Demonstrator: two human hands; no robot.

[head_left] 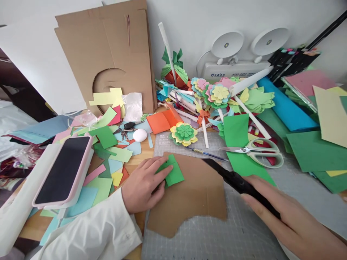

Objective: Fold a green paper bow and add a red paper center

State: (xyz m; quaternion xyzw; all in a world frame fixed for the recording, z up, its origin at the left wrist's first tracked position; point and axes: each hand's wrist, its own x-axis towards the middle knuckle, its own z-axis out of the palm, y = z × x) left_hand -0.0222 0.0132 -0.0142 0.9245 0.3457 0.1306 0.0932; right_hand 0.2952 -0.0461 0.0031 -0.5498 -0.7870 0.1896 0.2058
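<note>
My left hand [148,182] rests at the upper left of a piece of brown cardboard [200,191], fingers somewhat apart. Its fingertips press a small green paper square [175,173] down on the board. In my right hand [282,206] is a black utility knife [241,184], its dark blade pointing left above the cardboard, apart from the green square. The cardboard has a curved cutout along its near edge and lies on a grey cutting mat [244,231]. Scissors [260,151] lie on a green paper strip [235,131] beyond the knife.
Left of the mat are paper scraps [104,187], a phone [65,169], keys [124,133] and a white egg-shaped object [140,135]. Paper flowers [185,133] and a pen [208,154] lie beyond the cardboard. Cardboard sheets [121,54] lean at the back; green paper [317,148] is stacked right.
</note>
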